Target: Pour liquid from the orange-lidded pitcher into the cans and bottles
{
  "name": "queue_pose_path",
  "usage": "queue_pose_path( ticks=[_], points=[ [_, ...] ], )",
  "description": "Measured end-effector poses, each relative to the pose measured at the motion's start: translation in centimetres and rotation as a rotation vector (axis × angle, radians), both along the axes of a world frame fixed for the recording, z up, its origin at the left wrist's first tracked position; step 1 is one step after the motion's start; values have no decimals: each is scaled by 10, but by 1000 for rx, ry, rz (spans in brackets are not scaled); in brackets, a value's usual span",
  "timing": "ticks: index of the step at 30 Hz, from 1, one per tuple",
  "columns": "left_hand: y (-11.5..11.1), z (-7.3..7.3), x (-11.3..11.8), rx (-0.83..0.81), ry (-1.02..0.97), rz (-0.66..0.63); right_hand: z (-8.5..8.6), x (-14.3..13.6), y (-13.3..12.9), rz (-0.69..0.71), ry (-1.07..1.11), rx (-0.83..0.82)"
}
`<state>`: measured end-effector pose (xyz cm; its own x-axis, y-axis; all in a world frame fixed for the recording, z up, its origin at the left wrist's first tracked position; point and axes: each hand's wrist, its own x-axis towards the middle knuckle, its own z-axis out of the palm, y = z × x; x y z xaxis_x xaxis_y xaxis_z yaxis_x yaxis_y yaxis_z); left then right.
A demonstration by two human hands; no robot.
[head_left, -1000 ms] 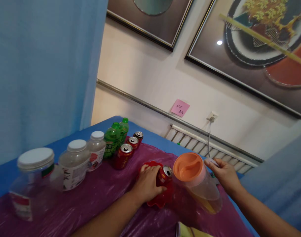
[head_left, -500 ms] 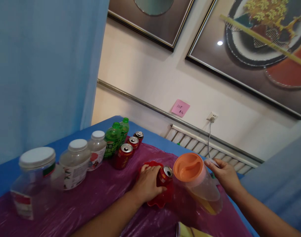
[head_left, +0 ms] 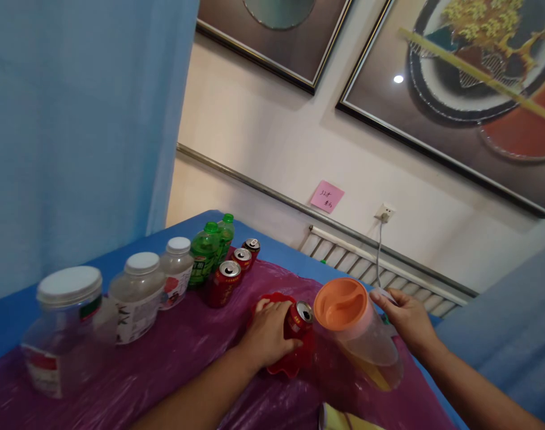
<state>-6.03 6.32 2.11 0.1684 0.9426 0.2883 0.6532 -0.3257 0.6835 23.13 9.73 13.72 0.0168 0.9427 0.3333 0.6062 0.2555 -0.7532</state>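
My left hand (head_left: 267, 335) is wrapped round a red can (head_left: 299, 319) with an opened top, which is at a red scalloped dish (head_left: 286, 365). Just right of that can, a clear pitcher (head_left: 366, 346) with an orange lid (head_left: 341, 303) leans towards it, yellowish liquid inside. Its handle is gripped by my right hand (head_left: 404, 313), fingers closed. Whether the can touches the pitcher cannot be made out.
Red and dark cans (head_left: 225, 283) stand behind, beside green bottles (head_left: 204, 254). White-lidded jars (head_left: 140, 298) line the left side. Purple plastic (head_left: 174, 358) covers the blue table. A yellow item (head_left: 348, 421) lies at the bottom edge.
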Motion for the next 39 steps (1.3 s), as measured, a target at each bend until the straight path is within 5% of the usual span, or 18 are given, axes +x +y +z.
queue_pose_path(
  ticks=[39],
  points=[
    [-2, 3, 0, -13, 3, -7, 1, 0, -2, -4, -36, 25]
  ],
)
